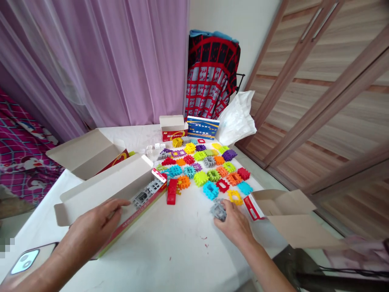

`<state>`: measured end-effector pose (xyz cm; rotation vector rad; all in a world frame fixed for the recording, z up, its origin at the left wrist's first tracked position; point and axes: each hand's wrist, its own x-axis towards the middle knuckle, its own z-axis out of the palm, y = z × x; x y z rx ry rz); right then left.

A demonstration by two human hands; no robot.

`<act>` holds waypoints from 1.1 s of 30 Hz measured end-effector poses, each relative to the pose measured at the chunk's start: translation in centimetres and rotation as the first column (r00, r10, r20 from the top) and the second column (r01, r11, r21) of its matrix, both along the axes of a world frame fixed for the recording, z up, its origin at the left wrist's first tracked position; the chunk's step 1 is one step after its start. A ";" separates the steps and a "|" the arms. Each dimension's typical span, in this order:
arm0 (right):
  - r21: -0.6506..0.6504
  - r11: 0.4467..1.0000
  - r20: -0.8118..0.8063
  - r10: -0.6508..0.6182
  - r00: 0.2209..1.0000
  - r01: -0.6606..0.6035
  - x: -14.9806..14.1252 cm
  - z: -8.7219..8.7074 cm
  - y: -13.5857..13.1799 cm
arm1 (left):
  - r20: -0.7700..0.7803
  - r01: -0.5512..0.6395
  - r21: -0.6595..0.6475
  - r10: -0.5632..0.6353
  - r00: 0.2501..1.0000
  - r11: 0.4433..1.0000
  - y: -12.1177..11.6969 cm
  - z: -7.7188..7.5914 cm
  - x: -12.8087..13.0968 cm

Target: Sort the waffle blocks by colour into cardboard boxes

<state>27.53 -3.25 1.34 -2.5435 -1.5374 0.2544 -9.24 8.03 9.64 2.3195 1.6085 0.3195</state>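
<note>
My left hand (pixel 99 225) is over the near end of a long open cardboard box (pixel 106 184). Its fingers are stretched out with nothing visible in them; whether they touch the box cannot be told. Grey toothed building blocks (pixel 147 194) lie inside this box at its far end. On the right, my right hand (pixel 235 223) is closed on a grey building block (pixel 219 210) at the table top. Just beyond that block are a blue block (pixel 210 190) and a yellow square frame piece (pixel 235 197). A red piece (pixel 172 191) lies beside the long box.
Several colourful blocks (pixel 201 178) spread across the white table (pixel 170 251). Open boxes stand at left (pixel 88 152) and right (pixel 285 202). Behind are a small red box (pixel 173 135), a blue box (pixel 203 129) and a white plastic bag (pixel 238 117). A phone (pixel 28 259) lies front left.
</note>
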 end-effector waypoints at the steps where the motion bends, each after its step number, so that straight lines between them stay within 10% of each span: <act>1: -0.001 1.000 -0.006 0.006 1.000 -0.006 -0.1 0.0 0.0 | 0.047 0.022 0.063 -0.025 0.999 0.998 -0.9 0.2 0.5; 10: -0.143 0.987 0.155 -0.044 0.987 0.067 0.5 2.0 1.2 | 0.254 0.324 0.166 -0.358 0.899 0.931 -6.4 -2.3 7.9; 20: -0.162 0.986 0.148 -0.019 0.989 0.043 -0.1 2.0 1.1 | 0.345 0.307 0.066 -0.311 0.886 0.949 -6.9 -4.8 9.5; 25: 0.004 0.999 0.069 -0.051 0.996 0.051 0.2 5.4 0.6 | 0.434 0.214 0.070 -0.223 0.873 0.974 -4.9 -8.4 10.2; 33: 0.109 0.987 0.118 -0.130 0.984 0.117 4.1 8.8 14.4 | 0.600 0.148 0.155 -0.212 0.772 0.977 -3.5 -12.5 10.6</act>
